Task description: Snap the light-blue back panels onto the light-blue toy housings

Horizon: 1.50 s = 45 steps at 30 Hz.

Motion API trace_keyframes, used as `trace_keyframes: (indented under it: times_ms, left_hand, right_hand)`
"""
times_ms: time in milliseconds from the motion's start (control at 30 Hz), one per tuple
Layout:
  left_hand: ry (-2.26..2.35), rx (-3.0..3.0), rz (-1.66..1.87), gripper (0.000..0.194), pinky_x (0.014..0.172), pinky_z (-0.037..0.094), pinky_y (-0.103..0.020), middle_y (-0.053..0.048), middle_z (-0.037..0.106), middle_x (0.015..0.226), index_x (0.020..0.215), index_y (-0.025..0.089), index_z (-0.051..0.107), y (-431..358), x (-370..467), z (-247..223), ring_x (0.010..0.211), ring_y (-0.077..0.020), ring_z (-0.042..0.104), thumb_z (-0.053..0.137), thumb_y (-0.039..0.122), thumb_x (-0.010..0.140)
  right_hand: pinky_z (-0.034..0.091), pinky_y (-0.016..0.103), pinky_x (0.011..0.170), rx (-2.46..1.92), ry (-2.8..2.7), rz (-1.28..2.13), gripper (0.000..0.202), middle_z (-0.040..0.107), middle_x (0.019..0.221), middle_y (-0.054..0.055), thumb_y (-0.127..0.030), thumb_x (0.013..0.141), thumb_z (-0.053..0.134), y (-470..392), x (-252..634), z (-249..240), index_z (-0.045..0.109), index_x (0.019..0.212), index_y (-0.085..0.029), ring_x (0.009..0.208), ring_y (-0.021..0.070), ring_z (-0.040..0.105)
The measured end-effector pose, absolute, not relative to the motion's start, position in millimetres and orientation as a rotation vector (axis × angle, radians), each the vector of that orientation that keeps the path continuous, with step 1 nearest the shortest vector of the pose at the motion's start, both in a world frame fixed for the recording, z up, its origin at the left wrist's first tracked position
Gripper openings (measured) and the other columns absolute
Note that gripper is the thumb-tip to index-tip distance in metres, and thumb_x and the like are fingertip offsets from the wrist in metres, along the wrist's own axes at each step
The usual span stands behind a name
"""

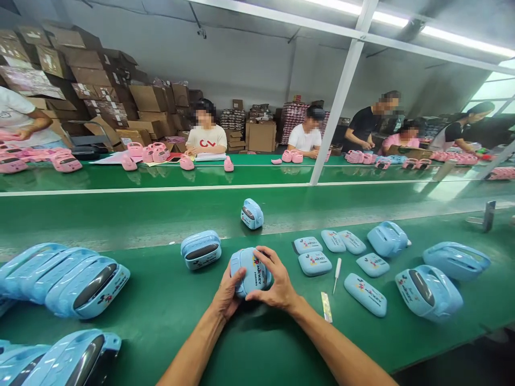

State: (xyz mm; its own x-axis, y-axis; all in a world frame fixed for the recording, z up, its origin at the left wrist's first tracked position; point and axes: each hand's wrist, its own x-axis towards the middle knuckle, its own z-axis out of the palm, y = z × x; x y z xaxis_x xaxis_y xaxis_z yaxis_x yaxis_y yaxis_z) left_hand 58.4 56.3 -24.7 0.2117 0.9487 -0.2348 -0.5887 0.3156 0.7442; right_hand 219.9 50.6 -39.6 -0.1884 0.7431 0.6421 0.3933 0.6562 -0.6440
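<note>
Both hands grip a light-blue plastic case (252, 274) printed with "MICKEY FRIENDS", held on its end just above the green table. My left hand (228, 294) wraps its left side, thumb on the front. The fingers of my right hand (279, 281) lie over the top right, with the thumb along the lower edge. Part of the dark window is hidden under the right hand. Left of the hands stands another blue case (201, 250) with a dark window. To the right lie several printed blue panels (315, 263), a white-handled screwdriver (337, 274) and a small sticker strip (326, 307).
A blue case (252, 214) sits on the green conveyor belt (132, 212). Blue cases (86, 284) stand in a row at left, and more cases (429, 292) at right. Co-workers (206, 134) sit across the belt among pink cases (187, 162). A white post (340, 102) rises beyond.
</note>
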Motion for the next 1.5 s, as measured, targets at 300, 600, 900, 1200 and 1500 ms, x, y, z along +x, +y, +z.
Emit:
trace_keyframes:
  times_ms: [300, 600, 900, 1200, 1500]
  left_hand:
    - [0.841, 0.686, 1.107, 0.075, 0.087, 0.055, -0.040, -0.008, 0.073, 0.113, 0.122, 0.023, 0.062, 54, 56, -9, 0.104, -0.0307, 0.067, 0.094, 0.031, 0.054]
    - [0.924, 0.764, 1.113, 0.070, 0.089, 0.053, -0.039, -0.010, 0.075, 0.109, 0.119, 0.020, 0.064, 51, 58, -1, 0.099, -0.0293, 0.069, 0.093, 0.029, 0.056]
    - [0.820, 0.370, 0.951, 0.041, 0.092, 0.056, -0.043, -0.011, 0.078, 0.096, 0.106, 0.015, 0.069, 56, 59, -10, 0.100, -0.0332, 0.072, 0.081, 0.032, 0.070]
    - [0.663, 0.274, 0.903, 0.056, 0.097, 0.054, -0.050, -0.011, 0.078, 0.102, 0.124, 0.015, 0.061, 62, 51, -6, 0.106, -0.0334, 0.071, 0.076, 0.039, 0.076]
    - [0.764, 0.504, 0.977, 0.064, 0.096, 0.055, -0.046, -0.011, 0.074, 0.115, 0.124, 0.021, 0.062, 57, 55, -18, 0.111, -0.0347, 0.069, 0.086, 0.027, 0.065]
  right_hand:
    - [0.038, 0.050, 0.117, -0.863, -1.934, 0.507, 0.110, 0.043, 0.154, 0.017, -0.058, 0.059, 0.090, 47, 235, -31, 0.040, 0.152, -0.027, 0.141, 0.0347, 0.044]
    - [0.041, 0.053, 0.114, -0.868, -1.944, 0.508, 0.104, 0.053, 0.148, 0.016, -0.059, 0.055, 0.090, 51, 241, -32, 0.051, 0.146, -0.027, 0.136, 0.0343, 0.051]
    - [0.028, 0.057, 0.120, -0.825, -1.989, 0.642, 0.116, 0.037, 0.159, 0.017, -0.061, 0.062, 0.086, 54, 242, -29, 0.029, 0.157, -0.026, 0.148, 0.0349, 0.035]
    - [0.027, 0.056, 0.121, -0.846, -1.996, 0.705, 0.108, 0.038, 0.159, 0.015, -0.057, 0.068, 0.084, 54, 249, -24, 0.031, 0.156, -0.027, 0.149, 0.0344, 0.032]
    - [0.032, 0.054, 0.120, -0.838, -1.946, 0.624, 0.108, 0.045, 0.155, 0.014, -0.056, 0.058, 0.090, 49, 237, -29, 0.043, 0.151, -0.029, 0.145, 0.0338, 0.041]
